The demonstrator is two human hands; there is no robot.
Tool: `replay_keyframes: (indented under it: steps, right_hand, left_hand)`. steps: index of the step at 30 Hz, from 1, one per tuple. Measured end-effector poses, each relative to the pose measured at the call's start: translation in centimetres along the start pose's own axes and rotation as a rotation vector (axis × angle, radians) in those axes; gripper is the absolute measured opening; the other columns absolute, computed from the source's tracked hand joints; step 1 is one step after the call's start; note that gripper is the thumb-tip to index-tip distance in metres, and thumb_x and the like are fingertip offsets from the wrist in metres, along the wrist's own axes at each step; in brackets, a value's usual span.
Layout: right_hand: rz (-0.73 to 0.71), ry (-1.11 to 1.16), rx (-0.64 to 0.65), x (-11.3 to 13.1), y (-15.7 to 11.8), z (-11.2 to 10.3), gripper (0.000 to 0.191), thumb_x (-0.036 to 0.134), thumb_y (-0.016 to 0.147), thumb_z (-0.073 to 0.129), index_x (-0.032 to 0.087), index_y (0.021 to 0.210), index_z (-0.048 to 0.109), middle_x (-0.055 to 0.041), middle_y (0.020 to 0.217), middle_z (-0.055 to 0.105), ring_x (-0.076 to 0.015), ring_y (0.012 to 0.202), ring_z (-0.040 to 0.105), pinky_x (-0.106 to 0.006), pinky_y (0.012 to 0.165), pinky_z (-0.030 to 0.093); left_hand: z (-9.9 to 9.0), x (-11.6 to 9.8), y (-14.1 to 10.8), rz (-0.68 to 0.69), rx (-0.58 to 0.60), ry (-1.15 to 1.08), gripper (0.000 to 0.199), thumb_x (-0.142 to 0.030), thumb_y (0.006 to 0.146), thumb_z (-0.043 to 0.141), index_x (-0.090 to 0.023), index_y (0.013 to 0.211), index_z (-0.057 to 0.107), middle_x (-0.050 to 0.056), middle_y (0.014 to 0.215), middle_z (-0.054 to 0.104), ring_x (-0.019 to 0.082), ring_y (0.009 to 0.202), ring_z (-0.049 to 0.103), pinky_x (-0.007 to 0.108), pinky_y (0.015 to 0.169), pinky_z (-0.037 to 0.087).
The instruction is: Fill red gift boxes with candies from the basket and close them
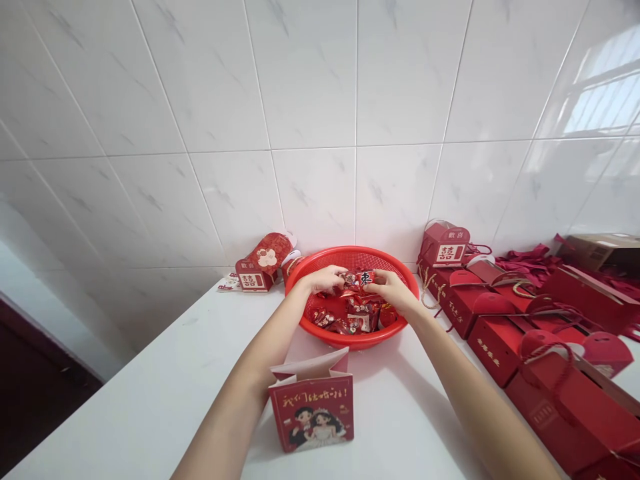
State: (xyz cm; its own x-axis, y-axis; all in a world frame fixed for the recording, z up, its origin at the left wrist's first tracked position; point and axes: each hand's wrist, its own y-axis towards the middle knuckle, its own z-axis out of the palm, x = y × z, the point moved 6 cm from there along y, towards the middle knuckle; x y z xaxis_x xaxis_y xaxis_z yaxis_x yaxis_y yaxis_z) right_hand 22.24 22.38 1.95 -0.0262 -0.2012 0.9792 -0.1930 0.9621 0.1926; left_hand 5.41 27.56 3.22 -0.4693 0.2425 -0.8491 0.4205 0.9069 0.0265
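Note:
My left hand [327, 280] and my right hand [390, 291] are inside a red plastic basket [350, 342] with a perforated wall. The right fingers pinch a red wrapped candy [367, 279] printed with a large character. Close beside it, the left fingers are curled against another red wrapper, partly hidden by the hand. More red candy packets [364, 317] lie on the basket's bottom. In front of the basket, between my forearms, a red paper gift box [315, 410] with a cartoon couple stands upright, its top open.
Folded red gift boxes [500, 347] crowd the table's right side, with a small red box [445, 247] behind them. A cardboard box [600, 245] sits at the far right. Another small red box [260, 267] stands at the back left, against the tiled wall [315, 193].

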Motion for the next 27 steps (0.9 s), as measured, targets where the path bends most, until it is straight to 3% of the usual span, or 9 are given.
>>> replay_keyframes:
  steps: [6,11,17,22,27]
  right_hand:
    - [0.06,0.039,-0.031,-0.2,-0.1,-0.2,0.021,0.021,0.064,0.073,0.018,0.085,0.069,-0.003,0.087,0.074,-0.0196,0.081,0.07,-0.028,0.069,0.057]
    - [0.067,0.059,-0.048,-0.2,-0.1,-0.2,0.02,0.02,0.064,0.073,0.018,0.083,0.067,-0.0018,0.083,0.072,-0.0183,0.077,0.069,-0.027,0.065,0.057]
    - [0.026,0.045,-0.101,0.2,-0.2,-0.5,0.021,0.023,0.064,0.077,0.019,0.077,0.06,-0.0004,0.077,0.07,-0.0171,0.075,0.067,-0.026,0.066,0.055]
    - [0.115,0.133,-0.172,0.5,-0.6,-0.7,0.034,0.019,0.061,0.078,0.02,0.092,0.064,-0.0007,0.079,0.072,-0.0181,0.072,0.069,-0.026,0.061,0.053]
    - [0.17,0.148,-0.126,0.7,-0.8,-0.5,0.032,0.024,0.057,0.082,0.018,0.086,0.069,-0.0028,0.079,0.073,-0.019,0.071,0.069,-0.024,0.053,0.05]
  left_hand:
    - [0.3,-1.0,0.6,0.033,0.111,-0.068,0.023,-0.027,0.091,0.066,-0.013,0.11,0.065,0.007,0.1,0.069,0.016,0.083,0.066,0.031,0.073,0.057]
    - [0.2,-1.3,0.3,0.078,0.104,-0.129,0.037,-0.012,0.075,0.069,-0.014,0.112,0.068,0.007,0.096,0.072,0.017,0.084,0.067,0.028,0.072,0.054]
    - [0.2,-1.7,0.3,0.143,0.085,-0.178,0.042,-0.012,0.063,0.073,-0.018,0.104,0.07,0.006,0.1,0.072,0.018,0.083,0.067,0.029,0.07,0.055]
    - [0.3,-1.3,0.6,0.152,0.108,-0.197,0.041,-0.016,0.062,0.079,-0.018,0.103,0.072,0.006,0.099,0.072,0.019,0.087,0.068,0.028,0.073,0.055]
    - [0.2,-1.6,0.5,0.199,0.088,-0.228,0.047,-0.018,0.06,0.081,-0.018,0.106,0.071,0.004,0.098,0.07,0.017,0.089,0.066,0.028,0.077,0.054]
